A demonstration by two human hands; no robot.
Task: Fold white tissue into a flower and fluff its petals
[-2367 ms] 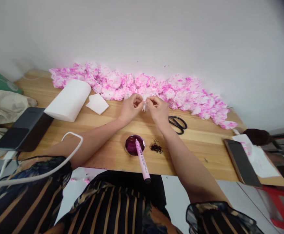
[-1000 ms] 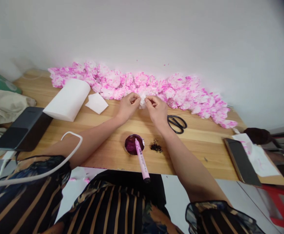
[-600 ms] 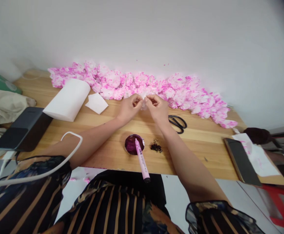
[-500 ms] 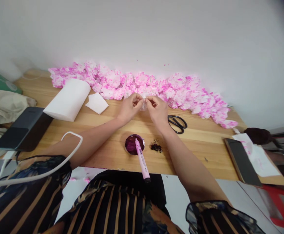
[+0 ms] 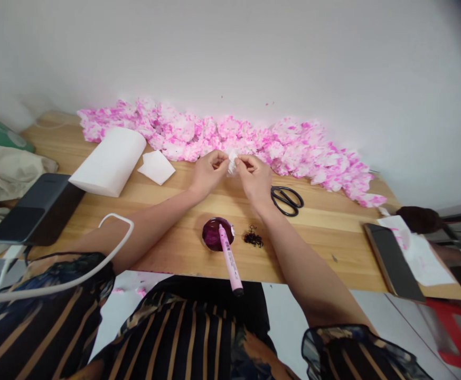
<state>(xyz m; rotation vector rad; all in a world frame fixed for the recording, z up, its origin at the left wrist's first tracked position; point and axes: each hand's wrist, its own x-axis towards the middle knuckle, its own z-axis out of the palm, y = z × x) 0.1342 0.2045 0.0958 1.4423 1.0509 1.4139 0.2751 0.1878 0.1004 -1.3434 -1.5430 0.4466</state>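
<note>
A small crumpled white paper piece [image 5: 232, 162] is pinched from both sides in front of a long row of pink and white paper flowers [image 5: 186, 132]. My left hand [image 5: 210, 171] grips its left side between thumb and finger. On its right side, my right hand [image 5: 255, 177] does the same. Black scissors [image 5: 288, 201] lie right beside my right wrist. Nearer to me, a pink marker [image 5: 230, 259] rests with one end on a small dish of dark purple liquid [image 5: 212, 235]. Small black bands [image 5: 253, 237] lie in a pile beside the dish.
A stack of white paper [image 5: 109, 161] and a folded white sheet [image 5: 157, 167] lie at the left, near a dark box-shaped device [image 5: 36, 208] with a white cable [image 5: 111, 253]. At the right are a phone [image 5: 392, 261] and stained paper [image 5: 424, 258].
The white paper between my fingers now looks fuller and more spread out. My left hand has shifted slightly left, and both hands still pinch the paper.
</note>
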